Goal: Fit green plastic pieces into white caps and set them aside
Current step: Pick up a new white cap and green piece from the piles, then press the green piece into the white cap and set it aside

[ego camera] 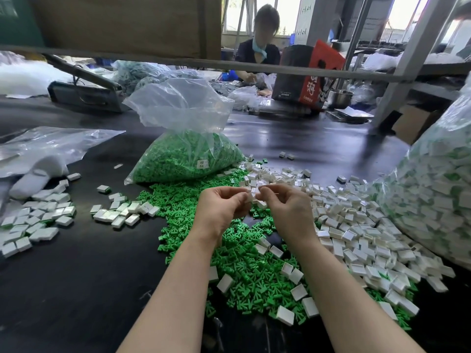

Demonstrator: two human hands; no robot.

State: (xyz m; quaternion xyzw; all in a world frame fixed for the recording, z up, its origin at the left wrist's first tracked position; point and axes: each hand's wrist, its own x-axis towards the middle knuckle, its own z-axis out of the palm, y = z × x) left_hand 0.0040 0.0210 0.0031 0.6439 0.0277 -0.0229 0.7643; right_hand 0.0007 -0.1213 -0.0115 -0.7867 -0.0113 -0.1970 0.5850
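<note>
My left hand (221,205) and my right hand (283,206) meet above the middle of the table, fingers curled, together pinching a small white cap (251,194) between their fingertips. Whether a green piece sits in that cap is hidden by the fingers. Under the hands spreads a loose heap of green plastic pieces (244,266). Several empty white caps (356,240) lie in a pile to the right. Several finished caps (40,220) lie in clusters on the left of the black table (89,276).
A clear bag of green pieces (183,154) stands behind the hands. A large bag of filled caps (438,194) bulges at the right edge. Flat plastic bags (46,146) lie at the left. Another person (257,47) works across the table, near a red-and-black box (305,77).
</note>
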